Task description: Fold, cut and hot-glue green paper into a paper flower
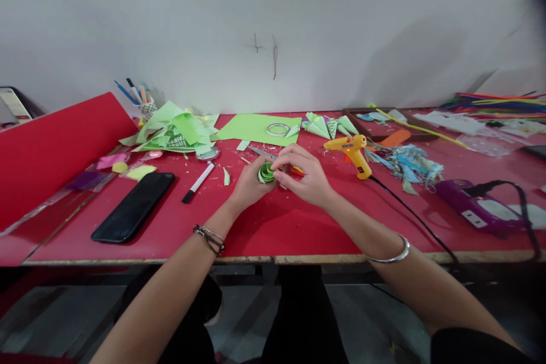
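Note:
A rolled strip of green paper [267, 173], wound in a loose spiral, sits in my left hand [248, 186], whose fingers are closed around it. Against the roll's right side, my right hand [302, 176] pinches the paper's edge between thumb and fingers. Just behind the hands lie scissors [261, 152], partly covered by my right hand. Several green paper cones [316, 125] rest beyond them, beside a roll of tape [277, 129] on a flat green sheet [243, 127]. To the right is a yellow glue gun [352, 154].
Left on the red table [315, 227] are a black phone [134, 207], a marker [198, 183] and heaped green paper scraps [179, 128]. Thread scraps [409, 165] and a purple power strip [478, 207] lie right; the glue gun's black cord [413, 213] runs over the front edge.

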